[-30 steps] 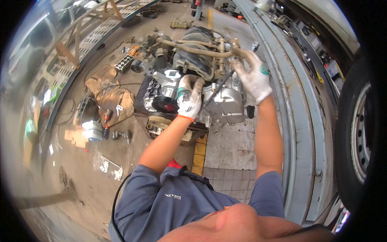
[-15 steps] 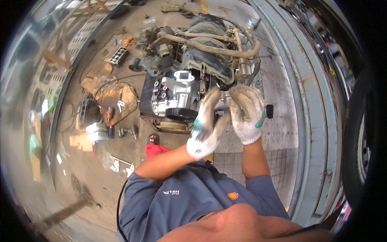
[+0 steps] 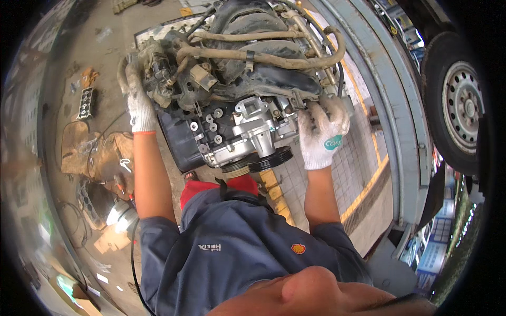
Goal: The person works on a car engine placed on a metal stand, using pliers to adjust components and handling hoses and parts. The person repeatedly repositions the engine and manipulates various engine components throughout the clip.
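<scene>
A dusty black intake manifold [image 3: 274, 80] with curved runners and tan hoses [image 3: 247, 55] lies over the far part of an engine [image 3: 221, 131]. My left hand [image 3: 138, 100], in a white knit glove with soiled fingers, grips the manifold's left end beside the throttle body [image 3: 161, 71]. At the near right edge, my gloved right hand [image 3: 322, 131] has its fingers curled on the manifold; the fingertips are partly hidden. Between my arms are the engine's black cover [image 3: 182, 134], a silver metal housing [image 3: 258, 129] and a black ribbed pulley [image 3: 270, 159].
On the floor at left lie brown cardboard [image 3: 100, 158], a metal engine part [image 3: 86, 102], an orange glove [image 3: 89, 77] and a bright work lamp [image 3: 122, 215]. A blue-grey steel beam [image 3: 390, 105] runs along the right, with a vehicle wheel [image 3: 464, 108] beyond it.
My left hand has gone from beside my right hand to the manifold's left end. My right hand has come down onto its near right edge. The view has shifted, and the engine looks larger.
</scene>
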A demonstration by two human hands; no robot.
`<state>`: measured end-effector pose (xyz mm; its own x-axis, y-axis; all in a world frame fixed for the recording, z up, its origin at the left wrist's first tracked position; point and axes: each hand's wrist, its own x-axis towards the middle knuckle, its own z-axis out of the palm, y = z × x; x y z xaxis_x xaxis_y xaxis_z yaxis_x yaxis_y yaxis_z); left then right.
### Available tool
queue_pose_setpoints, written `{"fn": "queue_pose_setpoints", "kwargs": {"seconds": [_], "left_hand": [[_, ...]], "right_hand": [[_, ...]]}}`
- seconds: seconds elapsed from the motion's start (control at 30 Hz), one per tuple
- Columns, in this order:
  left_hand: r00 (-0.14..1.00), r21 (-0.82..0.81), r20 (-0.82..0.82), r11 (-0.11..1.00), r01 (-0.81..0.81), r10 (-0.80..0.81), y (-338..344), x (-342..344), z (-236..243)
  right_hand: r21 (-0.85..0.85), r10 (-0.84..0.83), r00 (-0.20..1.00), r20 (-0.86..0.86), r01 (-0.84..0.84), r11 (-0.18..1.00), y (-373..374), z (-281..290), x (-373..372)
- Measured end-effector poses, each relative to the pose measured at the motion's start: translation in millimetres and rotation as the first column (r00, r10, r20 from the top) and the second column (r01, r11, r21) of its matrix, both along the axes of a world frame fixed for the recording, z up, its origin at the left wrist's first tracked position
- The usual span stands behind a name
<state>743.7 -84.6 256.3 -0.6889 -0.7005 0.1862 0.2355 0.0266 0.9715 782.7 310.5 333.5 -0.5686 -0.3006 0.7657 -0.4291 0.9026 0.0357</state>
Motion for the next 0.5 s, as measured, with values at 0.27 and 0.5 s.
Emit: {"fn": "queue_pose_setpoints", "kwargs": {"seconds": [0.27,0.5], "left_hand": [[0.946,0.551,-0.324,0.816,0.174,0.017,8,-19,-34],[0.944,0.558,-0.33,0.806,0.197,-0.003,14,-13,-17]], "right_hand": [[0.058,-0.075,0.993,-0.087,0.08,0.995,-9,-8,-10],[0.051,-0.138,0.981,-0.139,0.147,0.988,-14,-14,-15]]}}
